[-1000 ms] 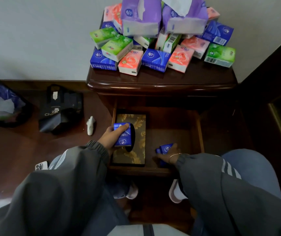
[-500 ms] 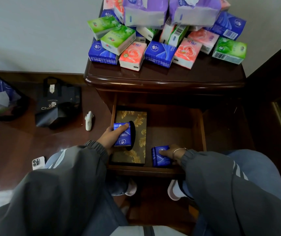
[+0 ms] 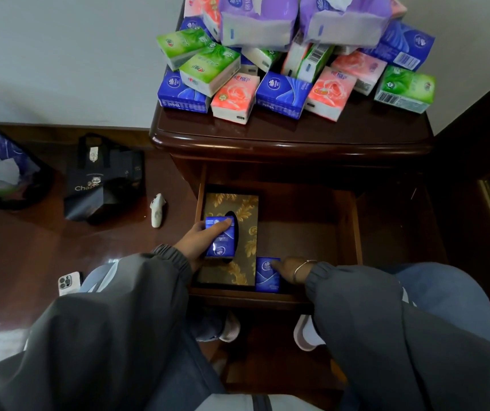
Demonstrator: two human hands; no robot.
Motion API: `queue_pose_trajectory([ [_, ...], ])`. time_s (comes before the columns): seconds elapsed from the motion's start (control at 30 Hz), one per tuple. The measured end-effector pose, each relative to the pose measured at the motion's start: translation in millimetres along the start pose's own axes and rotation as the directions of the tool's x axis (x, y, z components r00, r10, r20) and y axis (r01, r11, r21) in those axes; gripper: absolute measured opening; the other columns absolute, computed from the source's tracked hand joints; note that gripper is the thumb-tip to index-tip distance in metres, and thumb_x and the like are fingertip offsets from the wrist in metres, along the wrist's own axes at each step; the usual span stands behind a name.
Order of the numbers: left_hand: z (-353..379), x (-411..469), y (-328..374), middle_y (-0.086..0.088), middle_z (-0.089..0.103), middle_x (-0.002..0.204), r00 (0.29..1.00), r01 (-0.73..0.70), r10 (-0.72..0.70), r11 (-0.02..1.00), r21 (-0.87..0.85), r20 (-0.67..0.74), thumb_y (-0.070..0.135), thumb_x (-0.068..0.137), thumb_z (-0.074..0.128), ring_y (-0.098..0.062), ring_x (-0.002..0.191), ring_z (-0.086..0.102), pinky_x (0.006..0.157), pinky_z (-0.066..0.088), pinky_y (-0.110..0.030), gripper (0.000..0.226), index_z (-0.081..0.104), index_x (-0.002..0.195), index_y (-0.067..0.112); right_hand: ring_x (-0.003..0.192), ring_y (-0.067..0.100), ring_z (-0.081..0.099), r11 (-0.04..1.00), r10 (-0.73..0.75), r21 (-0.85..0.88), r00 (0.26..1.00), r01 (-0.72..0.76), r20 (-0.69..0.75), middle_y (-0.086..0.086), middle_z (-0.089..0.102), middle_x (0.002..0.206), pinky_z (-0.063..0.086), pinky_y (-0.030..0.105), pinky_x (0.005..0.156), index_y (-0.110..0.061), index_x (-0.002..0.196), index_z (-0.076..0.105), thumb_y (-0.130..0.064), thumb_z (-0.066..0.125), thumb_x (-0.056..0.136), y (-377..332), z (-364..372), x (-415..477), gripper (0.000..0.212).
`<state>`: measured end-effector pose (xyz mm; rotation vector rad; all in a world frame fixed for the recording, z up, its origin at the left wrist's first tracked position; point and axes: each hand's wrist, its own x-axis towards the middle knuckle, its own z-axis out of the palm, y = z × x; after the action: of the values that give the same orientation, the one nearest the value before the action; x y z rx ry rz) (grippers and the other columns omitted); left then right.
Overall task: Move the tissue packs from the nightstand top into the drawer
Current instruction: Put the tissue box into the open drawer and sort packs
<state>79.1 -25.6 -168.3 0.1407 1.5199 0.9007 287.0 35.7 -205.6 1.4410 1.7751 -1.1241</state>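
At lower centre, my left hand point(image 3: 196, 243) fingers clamp a small blue plastic-wrapped tissue pack point(image 3: 220, 237) over the open wooden drawer point(image 3: 347, 226), right hand point(image 3: 289, 269) fingers pressing another flat; I judge them light, squashy, best pinched across the sides.

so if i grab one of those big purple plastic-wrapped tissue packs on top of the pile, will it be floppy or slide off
The big purple plastic-wrapped tissue pack looks soft: its film is wrinkled and sagging, so it will probably flex in the hand. Likely light for its bulk. It rests on a loose heap of small tissue packs, so lifting it may shift those.
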Motion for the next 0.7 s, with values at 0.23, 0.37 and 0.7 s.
queue_pose_trajectory([
  [0.23,27,-7,-2,-0.012,0.067,0.118,0.985,-0.051,0.033,0.993,0.104,0.169,0.035,0.079,0.072,-0.025,0.106,0.065,0.097,0.05,-0.043,0.062,0.049,0.132,0.012,0.097,0.007,0.06,0.677,-0.252,0.687,0.96,0.265,-0.122,-0.005,0.064,0.112,0.047,0.03,0.085,-0.031,0.103,0.058,-0.049,0.05,0.09,-5,-35,-27,0.024],
  [0.37,54,-8,-1,-0.012,0.067,0.119,0.962,-0.084,0.061,0.994,0.074,0.267,0.04,0.072,0.073,-0.025,0.107,0.065,0.094,0.052,-0.04,0.069,0.05,0.131,0.012,0.103,0.013,0.062,0.601,-0.349,0.745,0.933,0.291,-0.083,-0.004,0.064,0.11,0.05,0.032,0.088,-0.03,0.108,0.055,-0.032,0.069,0.081,2,-38,-34,0.03],
  [0.7,63,4,-14,-0.007,0.047,0.134,0.895,-0.324,0.431,0.458,0.828,0.112,0.057,0.087,0.053,-0.021,0.117,0.051,0.094,0.047,-0.035,0.067,0.041,0.138,0.015,0.081,0.012,0.064,0.717,-0.075,0.688,0.994,0.112,-0.084,0.003,0.066,0.099,0.05,0.022,0.064,-0.014,0.108,0.059,-0.027,0.073,0.077,50,-45,-17,0.037],
])
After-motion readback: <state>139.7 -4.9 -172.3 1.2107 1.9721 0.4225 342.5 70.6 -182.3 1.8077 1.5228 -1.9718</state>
